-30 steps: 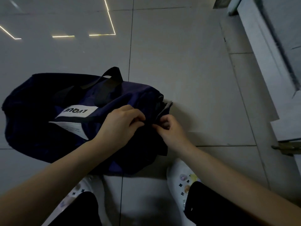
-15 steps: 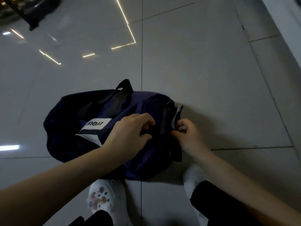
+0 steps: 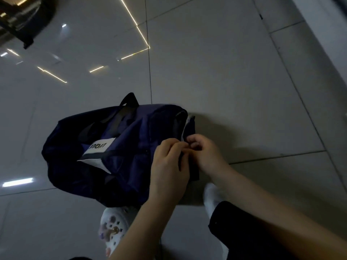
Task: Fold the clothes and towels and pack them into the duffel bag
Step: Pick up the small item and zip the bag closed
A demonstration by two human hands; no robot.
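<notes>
A navy duffel bag (image 3: 120, 156) lies on the tiled floor, with black handles and a white logo patch on its side. My left hand (image 3: 169, 166) rests on the bag's right end, its fingers curled and pinching the fabric there. My right hand (image 3: 204, 152) pinches the same right end from the other side, fingertips meeting those of the left. What the fingers hold exactly is hidden in the dim light. No clothes or towels are in view.
My feet in white clogs (image 3: 112, 228) with charms stand just below the bag. Glossy grey floor tiles (image 3: 216, 76) spread all around. A dark piece of furniture (image 3: 22, 17) sits at the top left, and a white ledge (image 3: 323, 21) runs along the top right.
The view has tilted and the bag now sits lower and further left. Both hands have come closer together at the bag's right end.
</notes>
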